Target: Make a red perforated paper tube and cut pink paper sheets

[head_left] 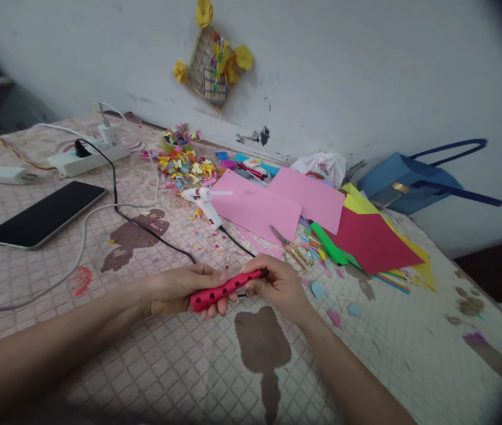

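A red roll (218, 293), which looks like paper with a row of dark round spots along it, is held slanting above the table, its right end higher. My left hand (186, 286) is wrapped round its lower left end, thumb on top. The fingers of my right hand (280, 286) close on its upper right end, partly hiding that tip. Just beyond my hands lies a white glue gun (209, 211) with a clear glue stick at its back; its black cord runs toward my hands. Gold-handled scissors (294, 249) rest past my right hand.
Pink sheets (251, 203), a red sheet (368, 239) and a green roll (327, 243) lie to the right. Colourful paper scraps (189, 168) are heaped behind the glue gun. Leftward are a dark-screened tablet or phone (47, 213), a power strip (94, 160) and loose cables. A blue bag (410, 183) stands by the wall.
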Motion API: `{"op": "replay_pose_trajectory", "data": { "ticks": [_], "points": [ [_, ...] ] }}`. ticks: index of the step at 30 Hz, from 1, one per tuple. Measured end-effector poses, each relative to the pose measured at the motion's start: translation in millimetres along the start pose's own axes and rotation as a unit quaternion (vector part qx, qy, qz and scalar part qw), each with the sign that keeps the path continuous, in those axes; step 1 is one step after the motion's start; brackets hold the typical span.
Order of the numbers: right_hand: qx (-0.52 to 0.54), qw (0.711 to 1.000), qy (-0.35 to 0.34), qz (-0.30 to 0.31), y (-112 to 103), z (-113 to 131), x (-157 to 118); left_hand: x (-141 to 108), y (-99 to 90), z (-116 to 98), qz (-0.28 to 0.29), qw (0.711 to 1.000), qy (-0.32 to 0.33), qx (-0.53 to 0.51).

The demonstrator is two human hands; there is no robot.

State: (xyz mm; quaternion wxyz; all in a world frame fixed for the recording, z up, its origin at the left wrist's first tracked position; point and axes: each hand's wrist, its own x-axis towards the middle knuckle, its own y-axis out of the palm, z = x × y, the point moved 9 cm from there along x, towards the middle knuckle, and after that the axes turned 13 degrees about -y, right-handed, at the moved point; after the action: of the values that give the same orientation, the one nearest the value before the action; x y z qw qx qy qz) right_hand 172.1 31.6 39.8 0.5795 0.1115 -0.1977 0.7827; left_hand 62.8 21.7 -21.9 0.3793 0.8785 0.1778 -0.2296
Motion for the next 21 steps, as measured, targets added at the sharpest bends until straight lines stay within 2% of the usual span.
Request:
{"op": "replay_pose_trajectory", "data": {
  "ticks": [6,11,16,18,21],
  "points": [
    [0.003,0.999,-0.008,-0.046,-14.7,-1.5,2.9,-8.5,-7.0,-8.4,-0.042,0.999,0.002,-0.033],
    [-0.017,0.999,-0.024,-0.044,-13.0,1.9,4.2,-8.2,-12.3,-11.8,-0.055,0.998,0.017,-0.024],
    [-0.015,0.998,-0.007,-0.055,-14.8,-4.1,2.5,-6.8,-17.0,-13.5,-0.075,0.997,0.030,-0.017],
    [-0.006,0.997,-0.006,-0.075,-19.4,-6.0,2.6,-9.3,-17.9,-20.6,-0.091,0.994,0.061,-0.008],
    [0.003,0.992,-0.016,-0.121,-27.1,-5.6,3.3,-19.8,-15.2,-42.6,-0.132,0.974,0.166,0.079]
  ]
}}
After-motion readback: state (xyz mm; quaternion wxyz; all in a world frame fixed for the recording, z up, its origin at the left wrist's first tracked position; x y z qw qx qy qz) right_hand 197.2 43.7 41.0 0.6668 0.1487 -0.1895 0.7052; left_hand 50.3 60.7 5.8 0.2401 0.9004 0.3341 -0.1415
